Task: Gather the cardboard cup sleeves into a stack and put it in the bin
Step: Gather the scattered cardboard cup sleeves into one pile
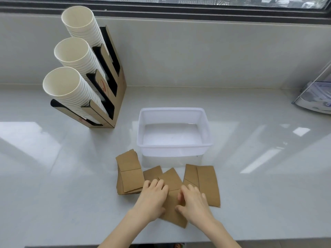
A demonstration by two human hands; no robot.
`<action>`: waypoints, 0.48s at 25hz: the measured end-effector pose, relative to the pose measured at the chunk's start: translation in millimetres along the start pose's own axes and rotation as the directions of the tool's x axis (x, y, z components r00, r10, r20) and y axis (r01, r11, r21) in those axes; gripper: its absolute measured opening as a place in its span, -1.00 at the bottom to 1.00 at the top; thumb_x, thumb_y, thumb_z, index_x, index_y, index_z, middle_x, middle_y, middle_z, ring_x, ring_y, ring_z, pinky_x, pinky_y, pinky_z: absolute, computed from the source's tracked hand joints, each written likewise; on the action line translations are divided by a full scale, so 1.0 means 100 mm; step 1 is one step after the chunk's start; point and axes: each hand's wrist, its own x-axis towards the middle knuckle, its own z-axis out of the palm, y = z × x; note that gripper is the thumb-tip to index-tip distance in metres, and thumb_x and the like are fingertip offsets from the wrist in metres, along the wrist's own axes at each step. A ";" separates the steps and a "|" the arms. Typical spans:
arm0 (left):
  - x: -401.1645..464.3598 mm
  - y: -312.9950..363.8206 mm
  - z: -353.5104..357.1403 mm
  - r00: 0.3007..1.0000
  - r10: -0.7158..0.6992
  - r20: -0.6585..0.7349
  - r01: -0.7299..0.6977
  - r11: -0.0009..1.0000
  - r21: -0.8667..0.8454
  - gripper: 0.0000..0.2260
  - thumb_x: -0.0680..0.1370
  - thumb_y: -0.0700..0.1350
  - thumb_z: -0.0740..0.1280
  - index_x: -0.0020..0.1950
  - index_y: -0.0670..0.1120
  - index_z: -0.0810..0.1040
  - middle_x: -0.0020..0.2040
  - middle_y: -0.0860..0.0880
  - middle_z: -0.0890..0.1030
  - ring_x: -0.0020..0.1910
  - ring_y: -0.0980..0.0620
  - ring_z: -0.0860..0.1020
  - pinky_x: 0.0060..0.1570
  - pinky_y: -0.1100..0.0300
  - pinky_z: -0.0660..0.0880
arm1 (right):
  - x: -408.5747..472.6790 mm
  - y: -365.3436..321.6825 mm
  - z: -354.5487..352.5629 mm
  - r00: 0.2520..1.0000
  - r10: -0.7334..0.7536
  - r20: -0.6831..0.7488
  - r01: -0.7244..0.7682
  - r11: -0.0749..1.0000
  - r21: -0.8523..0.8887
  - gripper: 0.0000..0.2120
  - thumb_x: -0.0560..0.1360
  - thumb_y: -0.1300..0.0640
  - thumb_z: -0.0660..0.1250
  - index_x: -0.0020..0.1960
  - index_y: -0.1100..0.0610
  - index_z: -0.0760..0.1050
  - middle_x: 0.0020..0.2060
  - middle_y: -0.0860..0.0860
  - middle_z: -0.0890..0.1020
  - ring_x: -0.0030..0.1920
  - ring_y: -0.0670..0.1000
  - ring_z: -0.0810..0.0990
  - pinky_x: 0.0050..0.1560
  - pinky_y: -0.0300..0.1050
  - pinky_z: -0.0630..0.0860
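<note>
Counter [53, 176] – sleeves [129, 173]; bin [174, 146]; cup rack [114, 97].

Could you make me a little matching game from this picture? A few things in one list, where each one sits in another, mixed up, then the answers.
Things
1. clear plastic bin
2. white paper cups
3. brown cardboard cup sleeves
4. left hand

Places
A. stacked in three slanted rows in a cardboard holder, far left
B. pressing on a sleeve, beside the right hand
C. empty, in the middle of the white counter
D. lying flat, scattered in front of the bin

Pairs: 1-C, 2-A, 3-D, 4-B
</note>
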 end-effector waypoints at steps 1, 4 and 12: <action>0.01 0.00 -0.02 1.000 -0.001 -0.008 0.001 1.000 -0.002 -0.67 0.44 -0.10 0.28 0.16 -0.15 0.34 0.19 -0.14 0.39 0.18 -0.14 0.32 0.20 0.02 0.20 | 0.00 0.01 -0.01 1.000 -0.014 0.000 0.014 1.000 0.025 -0.76 0.42 0.07 0.32 -0.20 -0.03 0.23 -0.10 -0.06 0.36 -0.04 0.00 0.30 -0.04 -0.12 0.20; 0.03 -0.02 -0.05 0.999 0.002 -0.045 -0.004 0.999 -0.034 -0.72 0.47 -0.10 0.25 0.14 -0.14 0.35 0.17 -0.11 0.41 0.18 -0.12 0.33 0.18 0.05 0.21 | 0.02 0.04 -0.06 0.999 -0.048 0.023 0.045 0.993 0.107 -0.78 0.41 0.09 0.32 -0.10 -0.04 0.27 -0.20 -0.13 0.35 -0.03 -0.04 0.31 -0.01 -0.14 0.24; -0.01 -0.20 -0.32 0.977 -0.119 -0.176 -0.018 0.780 -0.626 -0.94 0.46 -0.11 0.29 -0.17 0.04 0.42 -0.15 0.07 0.54 -0.12 0.09 0.49 -0.12 0.26 0.40 | 0.04 0.08 -0.36 0.997 -0.048 0.060 0.014 0.878 0.478 -0.89 0.44 0.11 0.33 -0.23 -0.06 0.46 -0.27 -0.11 0.59 -0.28 -0.16 0.54 -0.35 -0.43 0.40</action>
